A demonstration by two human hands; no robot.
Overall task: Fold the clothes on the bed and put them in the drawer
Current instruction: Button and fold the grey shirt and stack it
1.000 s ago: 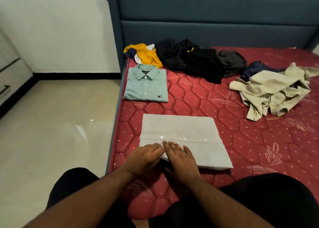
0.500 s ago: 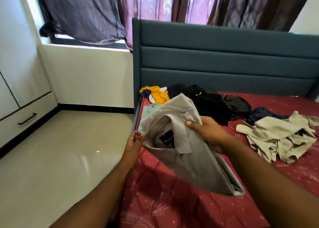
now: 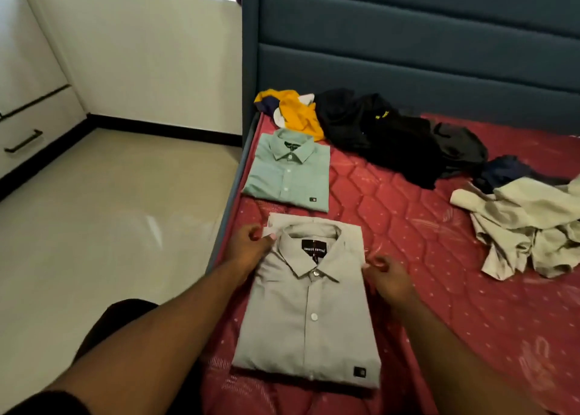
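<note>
Grey folded shirt lies on the bed between both hands. Left hand pinches its shoulder corner; right hand pinches the opposite edge. Step: squaring the fold. Next, probably: release, reach the beige garment beyond the right hand.

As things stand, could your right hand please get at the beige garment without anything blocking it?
Probably yes: only bare red mattress lies between the right hand and the beige garment.

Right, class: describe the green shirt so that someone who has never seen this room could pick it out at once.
Start at the blue headboard and come down to the red mattress, keeping to its left edge. The green shirt lies there folded flat, collar towards the headboard, between the yellow top and the grey shirt. It is the only pale green garment, and only it and the grey shirt are folded.
</note>
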